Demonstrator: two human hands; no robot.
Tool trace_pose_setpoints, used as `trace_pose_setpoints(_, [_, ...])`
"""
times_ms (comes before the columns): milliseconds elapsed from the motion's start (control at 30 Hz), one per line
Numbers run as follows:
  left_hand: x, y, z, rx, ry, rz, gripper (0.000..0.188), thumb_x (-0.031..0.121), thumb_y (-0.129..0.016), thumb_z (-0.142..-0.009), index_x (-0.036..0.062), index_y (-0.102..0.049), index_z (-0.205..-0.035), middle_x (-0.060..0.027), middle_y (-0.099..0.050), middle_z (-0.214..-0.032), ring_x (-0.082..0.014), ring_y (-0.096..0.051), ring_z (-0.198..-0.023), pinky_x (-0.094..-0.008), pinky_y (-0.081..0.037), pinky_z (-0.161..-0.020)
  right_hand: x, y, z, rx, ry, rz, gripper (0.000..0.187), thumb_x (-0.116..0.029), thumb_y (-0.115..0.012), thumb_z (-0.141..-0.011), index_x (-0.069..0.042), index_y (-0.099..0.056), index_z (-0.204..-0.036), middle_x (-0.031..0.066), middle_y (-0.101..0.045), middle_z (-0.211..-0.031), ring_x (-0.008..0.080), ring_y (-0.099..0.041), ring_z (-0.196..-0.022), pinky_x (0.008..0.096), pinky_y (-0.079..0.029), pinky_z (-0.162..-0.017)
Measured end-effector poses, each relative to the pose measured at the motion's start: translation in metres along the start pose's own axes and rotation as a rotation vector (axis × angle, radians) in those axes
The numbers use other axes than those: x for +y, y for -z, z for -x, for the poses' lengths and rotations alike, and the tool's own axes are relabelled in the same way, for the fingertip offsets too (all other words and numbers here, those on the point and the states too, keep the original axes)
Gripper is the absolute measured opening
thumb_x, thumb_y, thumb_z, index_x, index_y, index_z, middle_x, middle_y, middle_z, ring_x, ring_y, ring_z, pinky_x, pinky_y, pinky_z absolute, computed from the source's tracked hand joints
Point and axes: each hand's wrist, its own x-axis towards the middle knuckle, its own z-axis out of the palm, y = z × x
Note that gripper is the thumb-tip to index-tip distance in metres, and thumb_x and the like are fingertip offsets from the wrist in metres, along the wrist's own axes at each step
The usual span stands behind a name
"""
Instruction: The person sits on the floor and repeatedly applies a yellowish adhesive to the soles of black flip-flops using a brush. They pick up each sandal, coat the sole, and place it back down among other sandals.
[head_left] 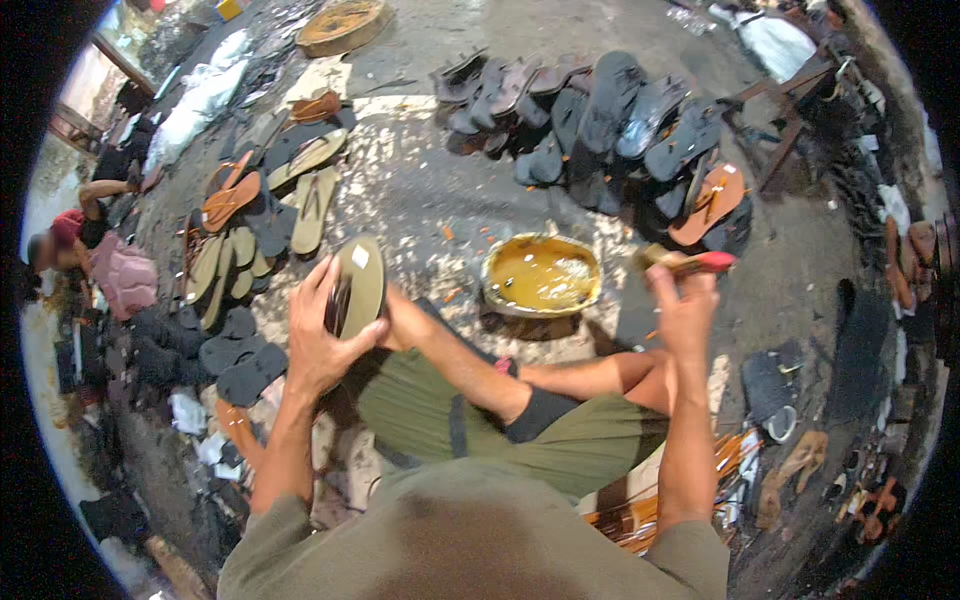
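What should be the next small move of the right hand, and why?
Probably bring the red-ended tool in the right hand left to the bowl: the tool is held apart from the bowl, off to its right; the bowl holds yellow-brown liquid; and the left hand holds a sandal.

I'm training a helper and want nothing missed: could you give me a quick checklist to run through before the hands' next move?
1. Left hand grips the olive sandal: ok.
2. Right hand holds the red-ended tool: ok.
3. Bowl uncovered, yellow-brown contents showing: ok.
4. Tool clear of the bowl: ok, it is to the bowl's right.
5. Sandal's far face checked: cannot tell, turned away.
6. Residue on the tool: cannot tell, too blurred.
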Motion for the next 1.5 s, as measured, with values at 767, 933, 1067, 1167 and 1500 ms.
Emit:
trace_pose_setpoints(767, [0.100, -0.089, 0.044, -0.397, 0.457, 2.000, 0.085, 0.067, -0.048, -0.099, 0.0026, -0.039, -0.154, -0.0165, -0.057, -0.144, -0.0291, -0.061, -0.126, -0.0444, -0.051, -0.107, -0.133, -0.074, 0.053, -0.245, 0.123, -0.425, 0.026, -0.018, -0.073, -0.095, -0.003, -0.073, -0.116, 0.0104, -0.075, -0.102, 0.0243, -0.070, -0.093, 0.0365, -0.053, -0.085])
trace_pose_setpoints(933, [0.093, -0.071, 0.109, -0.483, 0.625, 2.044, 0.091, 0.066, -0.060, -0.094, 0.0019, -0.038, -0.154, -0.0165, -0.058, -0.142, -0.0250, -0.068, -0.112, -0.0366, -0.058, -0.094, -0.116, -0.045, 0.067, -0.115, -0.144, -0.630, 0.028, -0.022, -0.071, -0.100, 0.005, -0.072, -0.109, 0.0055, -0.073, -0.098, 0.0123, -0.064, -0.087, 0.0289, -0.053, -0.077])
trace_pose_setpoints(1067, [0.093, -0.089, 0.049, -0.269, 0.583, 1.750, 0.081, 0.070, -0.051, -0.095, 0.0000, -0.054, -0.136, -0.0194, -0.069, -0.115, -0.0263, -0.071, -0.089, -0.0369, -0.061, -0.072, -0.138, -0.045, 0.085, -0.198, -0.202, -0.644, 0.025, -0.020, -0.074, -0.097, 0.004, -0.073, -0.103, 0.0052, -0.072, -0.091, 0.0114, -0.063, -0.080, 0.0290, -0.052, -0.072])
trace_pose_setpoints(1167, [0.089, -0.089, -0.003, -0.129, 0.520, 1.896, 0.075, 0.068, -0.048, -0.098, 0.0012, -0.058, -0.132, -0.0202, -0.071, -0.107, -0.0257, -0.072, -0.077, -0.0363, -0.062, -0.064, -0.159, -0.056, 0.124, -0.331, -0.070, -0.637, 0.022, -0.016, -0.075, -0.095, 0.003, -0.073, -0.104, 0.0101, -0.073, -0.099, 0.0168, -0.067, -0.084, 0.0316, -0.053, -0.074])
trace_pose_setpoints(1500, [0.090, -0.082, -0.036, -0.401, 0.438, 2.145, 0.082, 0.074, -0.044, -0.098, 0.0023, -0.054, -0.136, -0.0224, -0.071, -0.113, -0.0332, -0.074, -0.084, -0.0446, -0.065, -0.071, -0.149, -0.088, 0.105, -0.218, 0.622, -0.433, 0.031, -0.005, -0.081, -0.084, -0.006, -0.070, -0.113, 0.0108, -0.069, -0.107, 0.0316, -0.066, -0.099, 0.0430, -0.050, -0.083])
